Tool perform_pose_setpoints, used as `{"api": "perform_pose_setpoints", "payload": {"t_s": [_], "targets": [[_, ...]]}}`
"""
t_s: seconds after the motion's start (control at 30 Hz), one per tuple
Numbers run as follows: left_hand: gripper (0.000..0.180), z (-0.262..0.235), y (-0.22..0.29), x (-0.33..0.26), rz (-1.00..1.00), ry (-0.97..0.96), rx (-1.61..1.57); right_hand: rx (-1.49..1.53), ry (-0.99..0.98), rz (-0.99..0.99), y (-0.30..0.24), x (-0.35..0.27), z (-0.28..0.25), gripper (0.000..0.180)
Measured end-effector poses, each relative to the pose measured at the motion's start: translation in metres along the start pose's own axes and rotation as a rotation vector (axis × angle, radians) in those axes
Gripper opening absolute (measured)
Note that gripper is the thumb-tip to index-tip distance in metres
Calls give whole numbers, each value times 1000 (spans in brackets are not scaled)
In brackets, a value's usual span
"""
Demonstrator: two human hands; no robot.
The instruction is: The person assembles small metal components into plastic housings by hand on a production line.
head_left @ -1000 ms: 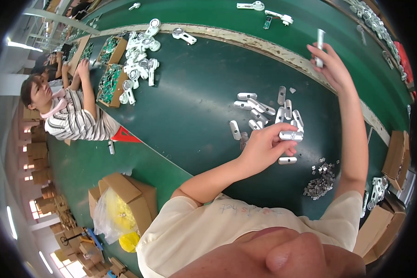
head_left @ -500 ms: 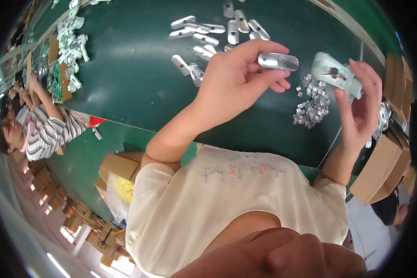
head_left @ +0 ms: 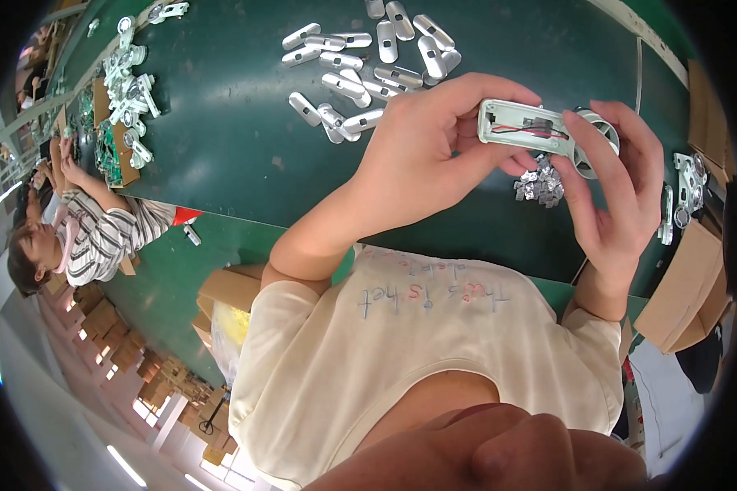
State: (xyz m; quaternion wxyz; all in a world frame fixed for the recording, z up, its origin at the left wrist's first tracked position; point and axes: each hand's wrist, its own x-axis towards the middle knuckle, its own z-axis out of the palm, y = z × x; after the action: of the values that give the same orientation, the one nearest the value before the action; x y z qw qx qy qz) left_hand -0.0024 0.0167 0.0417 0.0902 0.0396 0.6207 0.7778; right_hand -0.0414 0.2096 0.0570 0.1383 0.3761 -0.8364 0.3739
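- Currently, the pale green housing (head_left: 540, 146) is held up over the right part of the dark green table (head_left: 237, 123), between both hands, its open side showing a red wire (head_left: 512, 128) and a dark one inside.
- The left hand (head_left: 434, 135) grasps the left end of its handle, thumb on the near side; whether anything else sits behind it in that palm, I cannot tell.
- The right hand (head_left: 622, 196) grips the round, spoked end (head_left: 584, 167), one finger lying across it.
- Small metal pieces (head_left: 540, 188) lie heaped on the table, just to the near side of the housing.
- Silver covers (head_left: 387, 42) are scattered farther off to the left, some overlapping.
- At far left, whitish-green parts (head_left: 127, 90) form a pile.
- To the right stands an open cardboard box (head_left: 671, 278).
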Motion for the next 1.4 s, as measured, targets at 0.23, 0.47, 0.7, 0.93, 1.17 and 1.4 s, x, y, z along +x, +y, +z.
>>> {"api": "perform_pose_setpoints", "payload": {"t_s": [0.23,0.47,0.7,0.93,1.17,1.4], "targets": [[31,4,3,-3,-35,-11,-39,-57,1,-15,-2,-7,-3,38],[29,6,3,-4,13,-18,-5,-64,4,-28,-2,-9,-3,39],[17,8,-9,-3,-88,53,-17,-49,-81,81,-8,-12,-2,36],[24,6,-9,-2,181,21,347,653,-173,699,4,-22,8,25],[25,-2,-10,-5,185,13,190,549,-73,486,2,-16,29,19],[65,-33,-21,-6,62,318,324,417,-203,419,71,110,83,18]]}}
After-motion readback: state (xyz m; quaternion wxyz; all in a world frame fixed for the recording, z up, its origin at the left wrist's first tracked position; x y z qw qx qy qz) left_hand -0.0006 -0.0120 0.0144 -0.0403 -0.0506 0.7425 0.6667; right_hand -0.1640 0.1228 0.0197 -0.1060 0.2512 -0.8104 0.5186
